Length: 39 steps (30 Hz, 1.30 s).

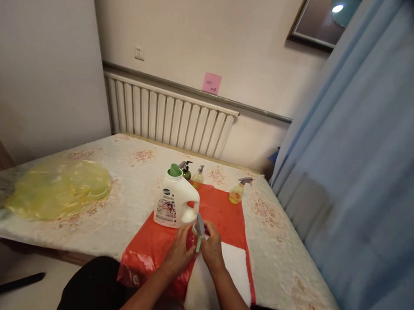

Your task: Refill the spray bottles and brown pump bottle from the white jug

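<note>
My left hand (181, 250) is closed round a small spray bottle (200, 225) with a grey head and a pale green part below it. On the other side, my right hand (212, 248) grips the same bottle near its spray head. Fingers hide most of its body. Just behind my hands stands a big white detergent jug (174, 200) with a green piece in its mouth. Beneath lie a red plastic sheet (214, 203) and a white cloth (235, 264).
At the right stands another spray bottle (235, 193) with yellow liquid. Behind the jug are a clear spray bottle (198, 175) and a dark green pump bottle (186, 172). A yellow plastic bag (56, 188) lies left. A blue curtain (353, 166) hangs right.
</note>
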{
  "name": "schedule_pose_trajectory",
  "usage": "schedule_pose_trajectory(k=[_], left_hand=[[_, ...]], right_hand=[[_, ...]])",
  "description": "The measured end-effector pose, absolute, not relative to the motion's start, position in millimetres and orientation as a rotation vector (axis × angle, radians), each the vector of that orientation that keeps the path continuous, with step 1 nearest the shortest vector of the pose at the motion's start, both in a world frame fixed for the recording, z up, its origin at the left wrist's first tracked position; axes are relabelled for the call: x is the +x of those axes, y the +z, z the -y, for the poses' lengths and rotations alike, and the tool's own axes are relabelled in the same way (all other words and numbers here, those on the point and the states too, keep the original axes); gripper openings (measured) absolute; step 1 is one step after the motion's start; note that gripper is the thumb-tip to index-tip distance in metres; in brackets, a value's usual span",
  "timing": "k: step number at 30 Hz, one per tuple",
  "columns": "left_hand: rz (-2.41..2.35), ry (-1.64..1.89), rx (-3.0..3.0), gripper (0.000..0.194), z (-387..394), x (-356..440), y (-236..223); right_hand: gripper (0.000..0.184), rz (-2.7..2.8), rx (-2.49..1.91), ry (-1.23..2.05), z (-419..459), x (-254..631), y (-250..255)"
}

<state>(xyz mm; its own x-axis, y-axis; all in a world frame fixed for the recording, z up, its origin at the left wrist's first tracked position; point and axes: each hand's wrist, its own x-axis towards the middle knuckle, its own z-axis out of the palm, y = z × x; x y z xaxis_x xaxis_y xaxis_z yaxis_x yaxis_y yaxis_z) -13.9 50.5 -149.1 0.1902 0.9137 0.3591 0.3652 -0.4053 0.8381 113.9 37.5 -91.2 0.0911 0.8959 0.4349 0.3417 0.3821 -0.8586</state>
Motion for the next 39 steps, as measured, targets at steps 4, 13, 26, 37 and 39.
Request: schedule_pose_trajectory(k=[4, 13, 26, 37, 39], left_hand=[[-1.195, 1.176, 1.886, 0.059, -51.7, -14.4, -149.2], [-1.221, 1.173, 1.868, 0.059, -50.7, -14.4, -145.8], [-1.177, 1.185, 1.897, 0.059, -52.3, -14.5, -149.9], [-1.176, 1.196, 1.88, 0.055, -54.0, -14.3, -148.9], [-1.187, 1.191, 1.877, 0.055, -54.2, -14.3, -149.1]], right_hand=[[0.021, 1.495, -1.163, 0.595, -38.0, 115.3, -94.4], [0.025, 1.494, -1.158, 0.584, -40.7, 116.4, -100.2], [0.027, 1.409, -1.232, 0.538, -45.5, 111.1, -98.9], [0.026, 1.429, -1.198, 0.535, -42.0, 110.9, -92.5], [0.027, 1.438, -1.192, 0.549, -40.6, 111.6, -89.5]])
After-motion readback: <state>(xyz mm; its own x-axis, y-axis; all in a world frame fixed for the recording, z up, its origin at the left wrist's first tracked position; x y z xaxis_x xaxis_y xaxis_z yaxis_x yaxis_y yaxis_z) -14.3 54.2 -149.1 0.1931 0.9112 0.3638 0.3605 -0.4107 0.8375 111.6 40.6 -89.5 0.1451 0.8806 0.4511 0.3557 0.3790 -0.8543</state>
